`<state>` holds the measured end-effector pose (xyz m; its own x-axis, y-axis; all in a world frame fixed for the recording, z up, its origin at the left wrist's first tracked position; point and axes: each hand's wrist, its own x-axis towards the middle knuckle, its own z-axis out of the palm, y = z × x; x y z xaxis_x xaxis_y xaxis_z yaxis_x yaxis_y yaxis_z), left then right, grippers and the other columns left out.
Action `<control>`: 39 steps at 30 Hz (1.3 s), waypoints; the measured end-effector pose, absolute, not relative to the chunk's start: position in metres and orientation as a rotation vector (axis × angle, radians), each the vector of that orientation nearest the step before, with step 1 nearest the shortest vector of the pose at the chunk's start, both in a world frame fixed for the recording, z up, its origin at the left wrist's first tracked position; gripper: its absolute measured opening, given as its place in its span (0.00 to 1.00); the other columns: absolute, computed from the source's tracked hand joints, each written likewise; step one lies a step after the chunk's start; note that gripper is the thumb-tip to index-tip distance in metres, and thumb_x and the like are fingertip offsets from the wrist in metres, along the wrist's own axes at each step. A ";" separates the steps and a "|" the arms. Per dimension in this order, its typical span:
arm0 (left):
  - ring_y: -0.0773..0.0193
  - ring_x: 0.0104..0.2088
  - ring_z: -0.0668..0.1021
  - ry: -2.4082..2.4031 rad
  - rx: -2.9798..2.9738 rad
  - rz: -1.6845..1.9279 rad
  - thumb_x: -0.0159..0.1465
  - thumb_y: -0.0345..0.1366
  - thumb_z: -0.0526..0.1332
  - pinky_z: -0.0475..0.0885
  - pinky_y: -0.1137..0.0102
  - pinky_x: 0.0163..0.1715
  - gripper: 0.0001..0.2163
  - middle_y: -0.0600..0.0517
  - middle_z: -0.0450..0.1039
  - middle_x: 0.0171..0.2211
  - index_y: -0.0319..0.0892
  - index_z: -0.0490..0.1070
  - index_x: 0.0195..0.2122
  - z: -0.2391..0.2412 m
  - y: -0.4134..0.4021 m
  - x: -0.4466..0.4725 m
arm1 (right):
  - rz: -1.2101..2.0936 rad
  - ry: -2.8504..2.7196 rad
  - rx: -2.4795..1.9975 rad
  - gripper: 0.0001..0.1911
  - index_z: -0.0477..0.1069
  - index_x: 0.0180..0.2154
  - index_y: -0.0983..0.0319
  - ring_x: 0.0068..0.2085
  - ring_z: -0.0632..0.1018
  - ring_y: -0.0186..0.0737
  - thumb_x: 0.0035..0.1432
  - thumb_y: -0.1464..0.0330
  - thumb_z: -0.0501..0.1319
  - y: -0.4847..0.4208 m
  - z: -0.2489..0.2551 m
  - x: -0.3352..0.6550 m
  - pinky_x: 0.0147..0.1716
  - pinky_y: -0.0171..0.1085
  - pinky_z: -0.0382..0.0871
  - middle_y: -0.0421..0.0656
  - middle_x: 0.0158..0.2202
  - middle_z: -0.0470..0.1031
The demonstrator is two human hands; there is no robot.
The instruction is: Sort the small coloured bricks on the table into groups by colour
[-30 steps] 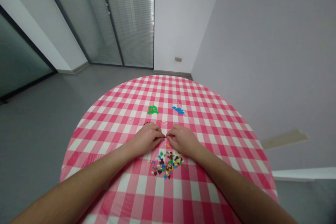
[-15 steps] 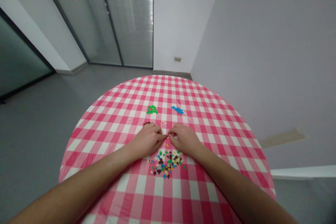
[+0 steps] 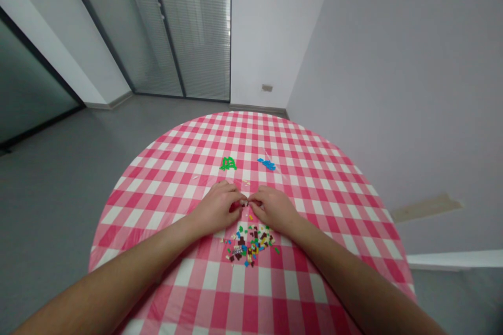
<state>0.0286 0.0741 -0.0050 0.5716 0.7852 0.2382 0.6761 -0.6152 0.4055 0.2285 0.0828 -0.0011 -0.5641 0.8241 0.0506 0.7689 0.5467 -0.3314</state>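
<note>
Both hands meet at the middle of a round table with a red and white checked cloth [image 3: 314, 178]. My left hand [image 3: 218, 207] and my right hand [image 3: 273, 208] are pinched together, fingertips touching around a tiny piece too small to name. Just below them lies a heap of several small coloured bricks [image 3: 250, 245]. A small group of green bricks [image 3: 228, 163] lies farther away, and a small group of blue bricks [image 3: 267, 164] lies to its right.
A few pale bits [image 3: 245, 183] lie on the cloth just beyond the fingertips. Grey floor [image 3: 70, 167] surrounds the table, with a white wall at the right and glass doors with blinds [image 3: 184, 31] at the back left.
The two hands have lifted slightly and drawn closer, fingertips now meeting. The dark pieces by my left hand's knuckles are now hidden.
</note>
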 end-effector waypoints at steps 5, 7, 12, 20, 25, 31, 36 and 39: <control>0.57 0.38 0.74 1.208 2.535 0.589 0.61 0.30 0.62 0.67 0.62 0.42 0.04 0.50 0.75 0.32 0.43 0.77 0.34 -0.008 0.076 0.028 | 0.409 -2.579 -1.315 0.09 0.79 0.38 0.60 0.37 0.75 0.39 0.64 0.69 0.59 0.082 -0.001 0.227 0.35 0.35 0.64 0.44 0.35 0.78; 0.57 0.38 0.74 1.203 2.536 0.590 0.62 0.30 0.62 0.67 0.62 0.41 0.04 0.50 0.75 0.32 0.43 0.78 0.34 -0.009 0.076 0.029 | 0.407 -2.567 -1.319 0.10 0.79 0.37 0.60 0.36 0.75 0.38 0.64 0.68 0.59 0.081 -0.001 0.226 0.34 0.35 0.63 0.44 0.34 0.77; 0.58 0.37 0.74 1.200 2.539 0.586 0.63 0.31 0.62 0.67 0.63 0.41 0.03 0.50 0.76 0.31 0.43 0.77 0.34 -0.009 0.076 0.030 | 0.399 -2.535 -1.361 0.09 0.79 0.36 0.61 0.34 0.75 0.38 0.63 0.68 0.60 0.079 0.001 0.224 0.32 0.35 0.61 0.43 0.33 0.77; 0.59 0.38 0.76 1.086 2.562 0.573 0.66 0.30 0.61 0.66 0.63 0.42 0.06 0.51 0.79 0.35 0.44 0.78 0.39 -0.012 0.078 0.031 | 0.390 -2.426 -1.425 0.08 0.78 0.37 0.61 0.36 0.76 0.38 0.62 0.68 0.60 0.083 0.004 0.234 0.34 0.35 0.63 0.43 0.35 0.78; 0.60 0.36 0.77 1.048 2.572 0.551 0.67 0.29 0.58 0.66 0.63 0.42 0.09 0.51 0.80 0.35 0.43 0.79 0.36 -0.012 0.079 0.032 | 0.402 -2.407 -1.438 0.08 0.78 0.36 0.61 0.36 0.77 0.38 0.62 0.68 0.59 0.087 0.010 0.241 0.35 0.35 0.65 0.43 0.36 0.79; 0.59 0.36 0.77 1.092 2.580 0.514 0.65 0.26 0.58 0.68 0.62 0.42 0.11 0.51 0.80 0.33 0.44 0.79 0.33 -0.009 0.078 0.031 | 0.432 -2.425 -1.424 0.07 0.78 0.37 0.61 0.36 0.77 0.39 0.60 0.69 0.61 0.091 0.015 0.251 0.35 0.36 0.66 0.43 0.37 0.80; 0.59 0.34 0.76 1.100 2.591 0.508 0.63 0.25 0.56 0.69 0.62 0.41 0.12 0.50 0.79 0.30 0.44 0.78 0.30 -0.003 0.079 0.025 | 0.561 -2.579 -1.278 0.07 0.80 0.35 0.60 0.35 0.78 0.38 0.58 0.71 0.62 0.091 0.017 0.252 0.34 0.35 0.65 0.42 0.34 0.81; 0.59 0.33 0.76 1.110 2.600 0.445 0.61 0.24 0.57 0.69 0.64 0.38 0.11 0.49 0.78 0.28 0.42 0.77 0.27 0.003 0.080 0.020 | 0.614 -2.668 -1.175 0.08 0.80 0.35 0.60 0.35 0.77 0.38 0.59 0.72 0.61 0.087 0.018 0.249 0.34 0.35 0.64 0.42 0.34 0.81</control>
